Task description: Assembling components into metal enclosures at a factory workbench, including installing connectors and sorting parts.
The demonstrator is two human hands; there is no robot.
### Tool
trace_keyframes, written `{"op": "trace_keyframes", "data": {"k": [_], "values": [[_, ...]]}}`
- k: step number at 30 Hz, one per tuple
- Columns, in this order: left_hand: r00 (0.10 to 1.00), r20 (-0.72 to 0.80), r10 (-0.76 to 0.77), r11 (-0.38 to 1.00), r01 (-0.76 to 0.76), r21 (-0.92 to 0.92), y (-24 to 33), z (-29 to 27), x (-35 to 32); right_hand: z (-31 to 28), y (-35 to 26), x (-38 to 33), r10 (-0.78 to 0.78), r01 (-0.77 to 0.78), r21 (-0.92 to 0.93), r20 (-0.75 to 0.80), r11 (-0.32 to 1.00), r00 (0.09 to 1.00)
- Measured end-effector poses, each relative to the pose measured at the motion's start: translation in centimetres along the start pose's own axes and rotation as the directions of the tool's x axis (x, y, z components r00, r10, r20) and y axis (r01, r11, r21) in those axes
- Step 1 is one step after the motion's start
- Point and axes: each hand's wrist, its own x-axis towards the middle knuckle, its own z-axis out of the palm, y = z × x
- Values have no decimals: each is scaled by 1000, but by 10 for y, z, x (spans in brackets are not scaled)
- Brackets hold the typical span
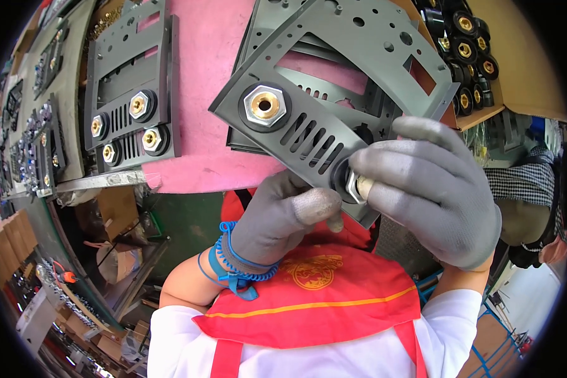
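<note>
A grey metal panel (277, 142) with slots and holes is tilted up off the table edge toward me. My gloved left hand (264, 214) grips its near edge, the thumb close to the right-hand fitting. Around a silver hex nut (354, 184) at the panel's right end, the fingers of my gloved right hand (428, 189) are closed. They hide part of that nut. At the panel's left end sits another hex nut (252, 101) with a brass centre. A blue coiled cord (227, 258) circles my left wrist.
More grey panels lie beneath the held one on a pink mat (201, 75). Finished-looking panels (116, 82) with brass-centred nuts are stacked at left. A cardboard box (516, 82) of black fittings (465, 50) stands at far right. Checked cloth (523, 179) shows beyond my right hand.
</note>
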Motion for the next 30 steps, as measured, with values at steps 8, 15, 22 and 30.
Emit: {"op": "trace_keyframes", "data": {"k": [8, 15, 22, 30], "values": [[997, -34, -71, 997, 71, -13, 5, 0, 0, 0, 2, 5, -27, 28, -85, 11, 996, 1000], [991, -84, -105, 994, 105, -7, 7, 2, 1, -3, -2, 9, 84, -79, -90, 44, 993, 996], [989, -84, -119, 993, 120, -3, 11, 4, 1, -4, -1, 12, -15, 26, -176, 66, 984, 998], [987, -57, -153, 986, 156, 57, 14, 3, 4, 0, 3, 12, -17, 19, -25, 59, 1000, 998]]}}
